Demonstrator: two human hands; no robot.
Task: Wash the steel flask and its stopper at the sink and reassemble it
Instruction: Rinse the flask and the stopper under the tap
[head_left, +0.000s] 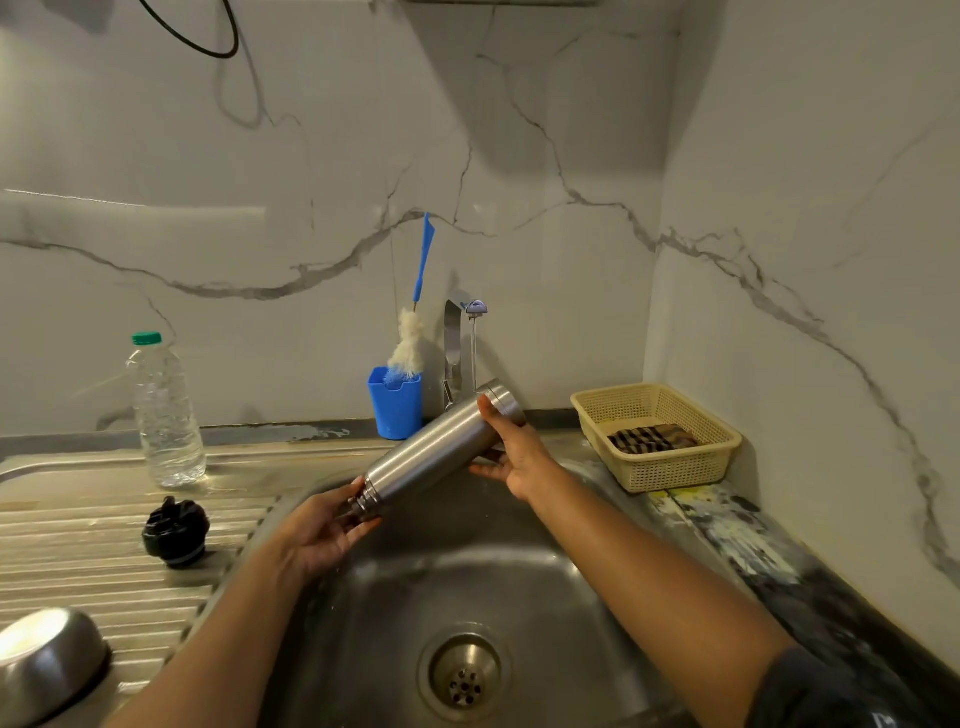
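**Flask tipped over the sink**

I hold the flask (441, 447) above the sink (524, 571), mouth down toward 8 o'clock, likely to drain. Left hand (324, 530) curls round its neck and right hand (517, 454) grips near the base. The stopper (175, 532) waits at 9 o'clock.

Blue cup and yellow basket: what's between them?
Head view: the tap, and in front of it the steel flask's base end, gripped by the right hand.

I read the sink basin (519, 571) open down to the drain (464, 675). The steel flask (436, 449), tilted between left hand (317, 530) and right hand (514, 452), bars its rear edge; tap (457, 348) just behind. On the drainboard (104, 587): water bottle (165, 415) at rear edge, stopper (175, 532) mid, steel bowl (47, 660) front-left corner. A basket (670, 470) fills the right rear corner.
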